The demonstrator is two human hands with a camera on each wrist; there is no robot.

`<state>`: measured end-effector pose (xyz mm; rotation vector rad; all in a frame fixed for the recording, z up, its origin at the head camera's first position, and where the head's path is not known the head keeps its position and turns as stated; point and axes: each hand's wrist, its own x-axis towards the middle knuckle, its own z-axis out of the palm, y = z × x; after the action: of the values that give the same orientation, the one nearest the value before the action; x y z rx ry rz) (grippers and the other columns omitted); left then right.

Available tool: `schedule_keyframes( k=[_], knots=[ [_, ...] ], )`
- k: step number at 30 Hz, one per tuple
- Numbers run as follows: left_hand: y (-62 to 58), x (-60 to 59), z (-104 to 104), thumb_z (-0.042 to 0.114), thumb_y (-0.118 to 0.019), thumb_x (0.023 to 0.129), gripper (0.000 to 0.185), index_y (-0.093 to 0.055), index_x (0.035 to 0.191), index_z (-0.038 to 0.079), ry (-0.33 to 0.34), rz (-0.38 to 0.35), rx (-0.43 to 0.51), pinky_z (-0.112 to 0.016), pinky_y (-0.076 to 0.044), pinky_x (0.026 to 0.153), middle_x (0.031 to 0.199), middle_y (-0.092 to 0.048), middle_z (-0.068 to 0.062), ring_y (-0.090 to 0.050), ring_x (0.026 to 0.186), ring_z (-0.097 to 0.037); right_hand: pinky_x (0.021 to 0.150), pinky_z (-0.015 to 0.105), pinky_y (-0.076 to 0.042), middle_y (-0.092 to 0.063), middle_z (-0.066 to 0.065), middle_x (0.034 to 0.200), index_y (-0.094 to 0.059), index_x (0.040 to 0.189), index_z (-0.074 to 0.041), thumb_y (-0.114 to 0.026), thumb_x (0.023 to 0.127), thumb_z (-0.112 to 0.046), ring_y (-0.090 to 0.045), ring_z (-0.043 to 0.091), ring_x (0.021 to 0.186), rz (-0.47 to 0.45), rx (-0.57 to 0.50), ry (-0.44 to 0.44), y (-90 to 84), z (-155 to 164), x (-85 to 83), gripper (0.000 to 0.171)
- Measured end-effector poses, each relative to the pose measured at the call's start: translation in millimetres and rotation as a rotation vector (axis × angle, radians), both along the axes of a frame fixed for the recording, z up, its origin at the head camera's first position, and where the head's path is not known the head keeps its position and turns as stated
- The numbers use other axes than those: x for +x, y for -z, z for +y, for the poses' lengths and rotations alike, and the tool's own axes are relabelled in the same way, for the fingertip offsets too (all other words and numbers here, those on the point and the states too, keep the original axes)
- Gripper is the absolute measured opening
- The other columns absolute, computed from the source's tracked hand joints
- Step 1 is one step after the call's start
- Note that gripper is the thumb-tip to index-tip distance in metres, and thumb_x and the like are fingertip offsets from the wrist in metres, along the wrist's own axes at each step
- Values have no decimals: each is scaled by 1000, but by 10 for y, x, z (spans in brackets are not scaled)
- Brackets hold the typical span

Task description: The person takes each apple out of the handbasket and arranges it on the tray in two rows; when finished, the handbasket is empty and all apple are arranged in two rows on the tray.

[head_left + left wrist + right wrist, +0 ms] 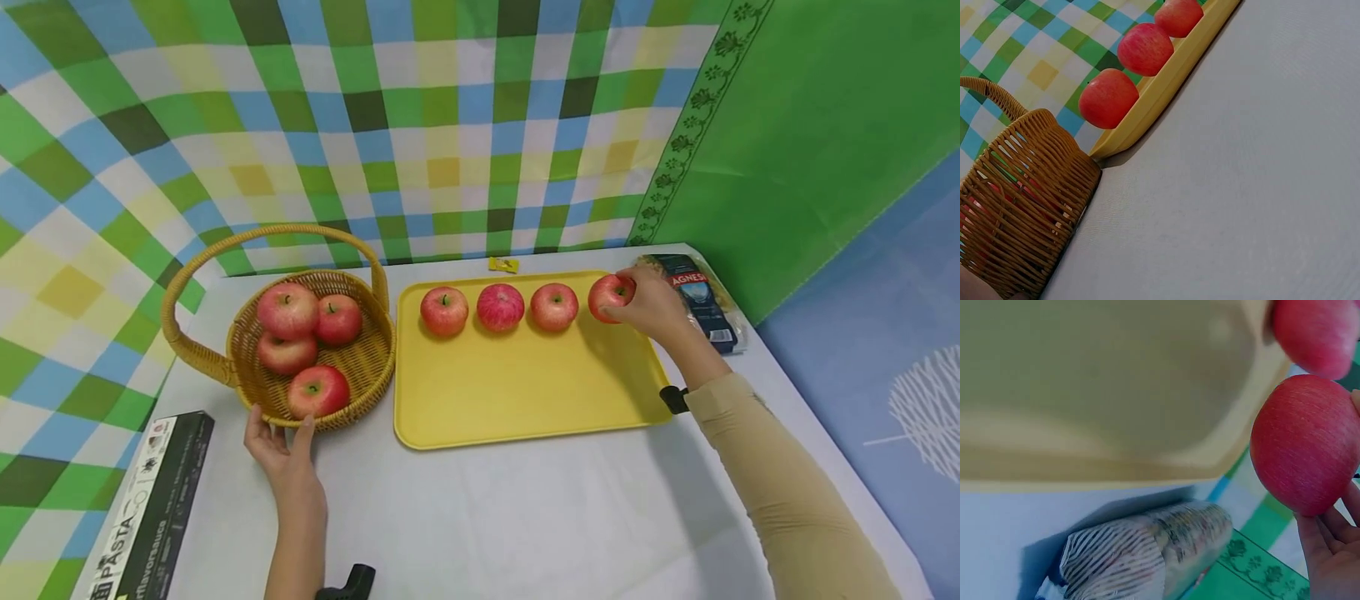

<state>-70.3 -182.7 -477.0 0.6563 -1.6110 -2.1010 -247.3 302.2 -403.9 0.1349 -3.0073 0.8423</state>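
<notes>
My right hand (651, 303) grips a red apple (609, 297) over the far right corner of the yellow tray (517, 392). In the right wrist view, fingers and thumb lie around this apple (1305, 444). To its left, three apples stand in a row: one nearest the held apple (554, 307), a streaked middle one (500, 307) and a leftmost one (444, 312). The wicker basket (367, 385) holds several apples, one of them near the front (318, 391). My left hand (288, 462) touches the basket's near side, thumb and fingers spread; its fingertips are partly hidden.
A dark AGNESI pasta packet (701, 304) lies right of the tray, beside my right forearm. A small yellow wrapper (503, 265) lies behind the tray. A long black-and-white pasta box (153, 508) is at the left edge. The basket's tall handle (176, 321) arches upward.
</notes>
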Motion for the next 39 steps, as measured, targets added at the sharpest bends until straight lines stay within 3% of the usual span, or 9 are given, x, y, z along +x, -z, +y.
schedule_keyframes(
  k=[6, 12, 18, 28, 34, 39],
  knots=[
    [-3, 4, -3, 14, -59, 96, 71, -12, 147, 28, 0, -15, -3, -27, -16, 115, 158, -3, 3, -3, 145, -14, 88, 54, -44, -54, 28, 120, -48, 131, 10, -73, 81, -27, -52, 42, 106, -5, 41, -42, 138, -21, -242, 67],
    [-18, 14, 15, 14, -59, 97, 70, -13, 147, 26, -4, 2, -14, -29, -15, 116, 158, -4, 2, -4, 145, -15, 92, 56, -42, -53, 30, 120, -48, 129, 11, -70, 81, -30, -51, 44, 108, -15, 79, -59, 200, -70, -336, 67],
    [-23, 20, 18, 13, -59, 96, 69, -14, 147, 26, -5, 13, -13, -29, -15, 116, 157, -5, 2, -5, 145, -15, 87, 56, -44, -54, 31, 117, -48, 128, 13, -71, 80, -25, -52, 44, 104, -7, 90, -80, 233, -94, -326, 65],
    [-17, 21, 14, 16, -59, 97, 70, -12, 147, 28, 8, -10, -19, -28, -16, 115, 158, -3, 3, -3, 145, -14, 100, 58, -36, -43, 34, 131, -40, 135, 13, -74, 83, -25, -40, 48, 122, -38, 55, -76, 238, -114, -290, 73],
    [-15, 20, 15, 15, -59, 97, 70, -13, 147, 28, 6, -7, -14, -28, -15, 116, 158, -3, 3, -3, 145, -14, 103, 60, -31, -36, 33, 140, -35, 141, 8, -73, 84, -24, -34, 49, 128, -56, 20, -46, 113, -150, -229, 75],
    [-25, 16, 16, 15, -58, 97, 69, -12, 147, 28, 4, -6, -18, -28, -14, 116, 158, -2, 3, -3, 145, -14, 103, 61, -32, -33, 27, 145, -36, 144, 0, -73, 86, -25, -33, 46, 130, 3, -26, -32, -42, -276, -152, 73]
  ],
)
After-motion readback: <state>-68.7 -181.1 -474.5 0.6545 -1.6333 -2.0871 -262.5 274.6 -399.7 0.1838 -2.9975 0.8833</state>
